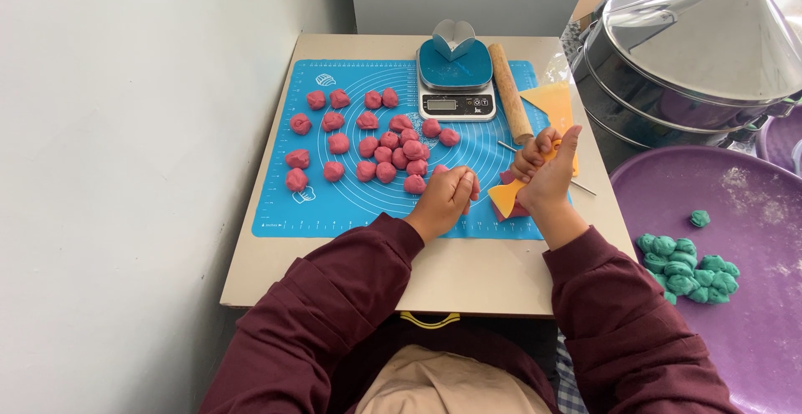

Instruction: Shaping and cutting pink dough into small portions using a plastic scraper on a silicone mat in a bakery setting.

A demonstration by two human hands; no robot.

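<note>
The right hand (547, 172) has its grip clamped on one yellow dough scraper (508, 198), whose blade points down at the right part of the blue baking mat (276, 213). Under the blade lies one pink dough lump (518, 209), mostly hidden by the scraper and the hand. The left hand (443, 199) rests on the mat just beside it, the fingers curled together over a small piece of pink dough (473, 188); only a little of this piece shows, so I cannot tell how firmly it is held.

On the mat, to the left of both hands, lie the pink dough balls (384, 153). I count about twenty-four of them, some touching in the middle cluster and others apart near the left border.

At the far edge of the mat stands one kitchen scale (455, 84) with one small grey heart-shaped cup (454, 38) on it. Just to the right of the scale lies one wooden rolling pin (510, 92), and beside this one more yellow scraper (549, 103). The mat lies on a beige tabletop (468, 276).

At the right there is one purple tray (752, 322) with a heap of green dough pieces (689, 268), about a dozen, and one green piece (700, 218) apart from them. Behind it stands one metal steamer (693, 55) with a cone-shaped lid.
</note>
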